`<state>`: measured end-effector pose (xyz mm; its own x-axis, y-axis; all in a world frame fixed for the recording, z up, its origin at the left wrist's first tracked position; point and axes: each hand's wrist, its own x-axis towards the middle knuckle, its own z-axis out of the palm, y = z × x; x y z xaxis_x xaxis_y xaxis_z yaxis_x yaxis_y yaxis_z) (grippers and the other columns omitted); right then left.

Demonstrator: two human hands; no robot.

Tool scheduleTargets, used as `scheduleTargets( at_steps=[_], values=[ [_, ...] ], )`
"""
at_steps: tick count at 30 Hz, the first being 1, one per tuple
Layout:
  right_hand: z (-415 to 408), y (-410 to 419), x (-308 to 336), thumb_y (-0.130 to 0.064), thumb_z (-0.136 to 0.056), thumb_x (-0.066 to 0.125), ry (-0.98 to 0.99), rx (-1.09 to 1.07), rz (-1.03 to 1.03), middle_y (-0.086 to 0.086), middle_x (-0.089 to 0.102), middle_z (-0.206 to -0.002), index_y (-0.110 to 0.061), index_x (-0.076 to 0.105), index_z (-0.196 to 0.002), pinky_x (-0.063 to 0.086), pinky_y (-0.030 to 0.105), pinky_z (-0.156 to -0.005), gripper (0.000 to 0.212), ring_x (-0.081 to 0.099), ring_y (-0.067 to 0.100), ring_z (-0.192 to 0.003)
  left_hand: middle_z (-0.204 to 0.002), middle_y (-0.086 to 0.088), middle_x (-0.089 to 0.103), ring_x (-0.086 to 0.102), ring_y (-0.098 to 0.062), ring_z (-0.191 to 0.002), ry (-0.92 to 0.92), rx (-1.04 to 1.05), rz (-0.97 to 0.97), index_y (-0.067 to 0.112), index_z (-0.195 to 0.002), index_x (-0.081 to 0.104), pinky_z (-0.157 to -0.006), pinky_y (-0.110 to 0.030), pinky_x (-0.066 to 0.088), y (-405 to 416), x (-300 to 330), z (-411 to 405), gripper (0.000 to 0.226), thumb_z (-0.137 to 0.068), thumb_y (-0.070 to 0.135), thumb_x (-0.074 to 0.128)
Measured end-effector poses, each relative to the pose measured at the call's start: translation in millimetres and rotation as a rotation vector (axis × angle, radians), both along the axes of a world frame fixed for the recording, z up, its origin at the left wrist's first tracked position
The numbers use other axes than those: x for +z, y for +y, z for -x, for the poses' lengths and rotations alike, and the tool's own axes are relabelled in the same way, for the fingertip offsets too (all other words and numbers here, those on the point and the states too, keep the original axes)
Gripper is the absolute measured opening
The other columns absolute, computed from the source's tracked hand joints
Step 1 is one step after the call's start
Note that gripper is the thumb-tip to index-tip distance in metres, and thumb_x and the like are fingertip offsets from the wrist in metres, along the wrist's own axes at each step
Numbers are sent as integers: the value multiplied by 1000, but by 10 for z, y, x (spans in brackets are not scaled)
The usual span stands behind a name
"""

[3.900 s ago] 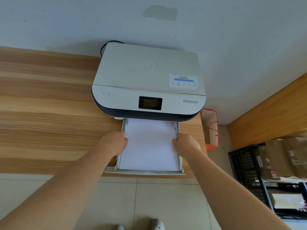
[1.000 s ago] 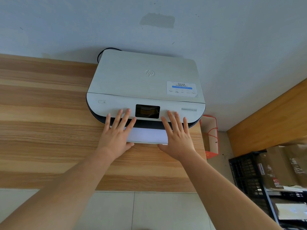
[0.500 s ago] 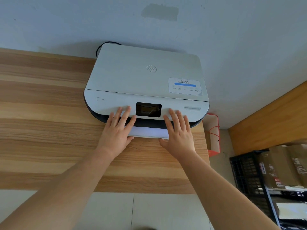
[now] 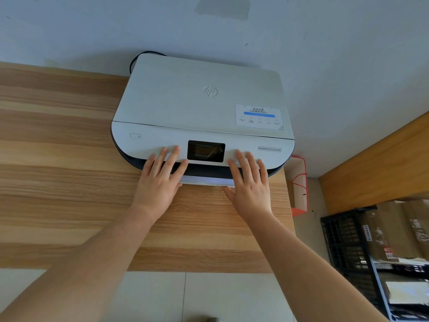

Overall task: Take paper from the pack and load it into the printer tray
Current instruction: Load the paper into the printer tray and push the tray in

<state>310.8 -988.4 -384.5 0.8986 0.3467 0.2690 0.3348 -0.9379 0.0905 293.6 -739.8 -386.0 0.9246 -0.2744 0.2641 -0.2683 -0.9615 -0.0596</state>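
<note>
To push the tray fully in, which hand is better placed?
Neither clearly: left hand and right hand lie flat and open at opposite ends of the tray front, under the printer. Probably use both for an even push.

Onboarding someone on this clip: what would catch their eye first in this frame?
The white printer at the back of the wooden desk, against the wall, with its dark screen centred on the front panel. Then the left hand and right hand, open and flat either side of that screen, at the paper tray, which is nearly fully in.
</note>
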Motion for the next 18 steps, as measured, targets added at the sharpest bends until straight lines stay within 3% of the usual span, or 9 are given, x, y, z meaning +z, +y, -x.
scheduleTargets(
  at_steps=[5,10,18],
  values=[
    [-42,-16,-100,-36,-80,76,-96,15,-42,12,37,-153,-15,42,-138,25,55,-114,70,27,34,-142,-149,-19,34,34,-44,-135,-109,-18,-6,11,-134,47,-110,-61,27,14,-114,-39,59,-81,14,74],
    [-115,-18,-183,-29,-79,78,-211,53,-151,13,47,-146,-14,49,-134,25,50,-114,63,34,34,-137,-149,-17,28,34,-43,-134,-196,-24,-19,13,-134,45,-110,-62,26,27,-253,-88,67,-76,5,77],
    [-175,-16,-276,-19,-77,76,-232,61,-168,7,33,-147,-19,45,-135,17,47,-116,65,32,33,-136,-144,-17,34,39,-41,-128,-347,-60,-4,14,-129,48,-105,-60,33,42,-375,-173,55,-80,13,72]
  ],
)
